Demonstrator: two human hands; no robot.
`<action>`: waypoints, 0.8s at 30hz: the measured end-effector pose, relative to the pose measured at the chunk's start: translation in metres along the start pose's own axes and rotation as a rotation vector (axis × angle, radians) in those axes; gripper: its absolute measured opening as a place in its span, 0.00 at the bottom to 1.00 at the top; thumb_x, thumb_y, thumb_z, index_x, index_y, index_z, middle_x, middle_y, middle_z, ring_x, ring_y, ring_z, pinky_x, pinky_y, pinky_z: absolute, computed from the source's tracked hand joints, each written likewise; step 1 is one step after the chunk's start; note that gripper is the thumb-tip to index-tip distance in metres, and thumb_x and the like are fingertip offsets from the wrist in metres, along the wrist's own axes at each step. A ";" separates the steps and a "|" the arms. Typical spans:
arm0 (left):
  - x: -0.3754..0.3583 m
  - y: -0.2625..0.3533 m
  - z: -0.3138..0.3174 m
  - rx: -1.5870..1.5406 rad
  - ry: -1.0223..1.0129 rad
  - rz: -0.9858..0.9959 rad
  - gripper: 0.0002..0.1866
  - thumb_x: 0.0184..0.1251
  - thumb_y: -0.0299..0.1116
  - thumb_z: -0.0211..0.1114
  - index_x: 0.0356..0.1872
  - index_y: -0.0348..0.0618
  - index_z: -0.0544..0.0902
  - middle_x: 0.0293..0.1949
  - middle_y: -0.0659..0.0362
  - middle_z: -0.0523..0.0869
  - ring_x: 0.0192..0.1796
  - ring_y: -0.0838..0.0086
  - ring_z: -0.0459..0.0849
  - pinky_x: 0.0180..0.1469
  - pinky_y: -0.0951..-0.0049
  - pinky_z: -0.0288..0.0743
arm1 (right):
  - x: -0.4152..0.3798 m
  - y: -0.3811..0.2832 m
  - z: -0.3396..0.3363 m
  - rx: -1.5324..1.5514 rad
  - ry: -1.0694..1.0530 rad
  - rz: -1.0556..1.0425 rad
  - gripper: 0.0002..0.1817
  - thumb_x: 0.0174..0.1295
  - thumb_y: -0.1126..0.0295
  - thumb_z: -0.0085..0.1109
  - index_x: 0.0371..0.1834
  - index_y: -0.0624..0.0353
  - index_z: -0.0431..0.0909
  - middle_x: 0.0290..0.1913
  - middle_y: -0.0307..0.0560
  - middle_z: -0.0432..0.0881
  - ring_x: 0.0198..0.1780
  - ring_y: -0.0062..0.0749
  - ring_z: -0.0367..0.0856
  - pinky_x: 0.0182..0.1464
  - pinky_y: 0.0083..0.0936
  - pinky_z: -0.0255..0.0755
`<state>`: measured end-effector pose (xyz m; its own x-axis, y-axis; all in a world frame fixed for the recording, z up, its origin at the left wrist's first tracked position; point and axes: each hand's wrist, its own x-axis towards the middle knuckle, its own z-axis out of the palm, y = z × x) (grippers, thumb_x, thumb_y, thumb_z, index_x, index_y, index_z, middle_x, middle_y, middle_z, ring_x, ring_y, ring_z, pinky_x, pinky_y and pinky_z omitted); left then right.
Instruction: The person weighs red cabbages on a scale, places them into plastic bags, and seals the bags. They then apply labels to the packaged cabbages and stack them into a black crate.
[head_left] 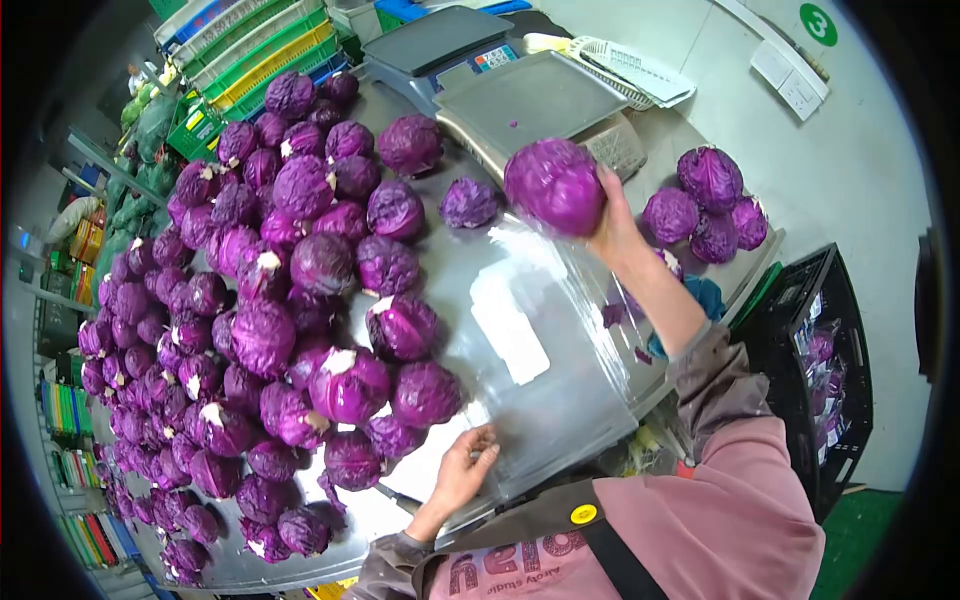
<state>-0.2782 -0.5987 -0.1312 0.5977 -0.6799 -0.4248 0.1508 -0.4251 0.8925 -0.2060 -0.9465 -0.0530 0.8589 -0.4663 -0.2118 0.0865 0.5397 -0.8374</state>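
My right hand (612,215) grips a glossy purple cabbage (556,187) from its right side, holding it up near the front of the scale. The cabbage's shine looks like clear film around it, though I cannot be sure. Below it, a sheet of clear plastic film (580,385) lies over the metal table (415,500). My left hand (467,466) is low by the table's near edge, left of the film, its fingers loosely curled and the thumb apart, with nothing visible in it. A large pile of purple cabbages (325,263) spreads across the left side.
A digital scale (530,98) stands at the back, beside a white basket (612,70). Several cabbages (711,180) sit at the right. A black crate (800,350) with wrapped cabbages stands beyond the right edge. Stacked crates (250,60) rise at the back left.
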 end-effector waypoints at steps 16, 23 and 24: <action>0.010 -0.003 0.011 0.023 0.155 -0.103 0.17 0.60 0.28 0.60 0.50 0.37 0.74 0.42 0.53 0.79 0.42 0.69 0.82 0.41 0.72 0.77 | 0.193 -0.046 -0.044 -1.204 0.163 -0.551 0.52 0.40 0.41 0.66 0.62 0.64 0.55 0.59 0.69 0.60 0.61 0.55 0.61 0.62 0.38 0.59; 0.015 0.003 0.015 0.053 0.120 -0.101 0.17 0.60 0.28 0.60 0.50 0.37 0.74 0.43 0.53 0.79 0.42 0.70 0.81 0.42 0.72 0.77 | 0.157 -0.092 -0.058 -1.054 0.298 -0.609 0.45 0.49 0.42 0.59 0.59 0.70 0.60 0.57 0.69 0.65 0.61 0.53 0.63 0.62 0.36 0.58; 0.015 0.005 0.016 0.054 0.120 -0.101 0.17 0.60 0.28 0.60 0.50 0.37 0.74 0.43 0.53 0.79 0.42 0.70 0.81 0.42 0.72 0.77 | 0.155 -0.090 -0.062 -1.054 0.306 -0.607 0.45 0.49 0.42 0.59 0.59 0.70 0.60 0.57 0.69 0.65 0.61 0.53 0.63 0.62 0.36 0.58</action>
<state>-0.2808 -0.6201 -0.1357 0.6722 -0.5572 -0.4876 0.1739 -0.5212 0.8355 -0.1114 -1.1107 -0.0417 0.6576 -0.6625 0.3587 -0.1397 -0.5751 -0.8061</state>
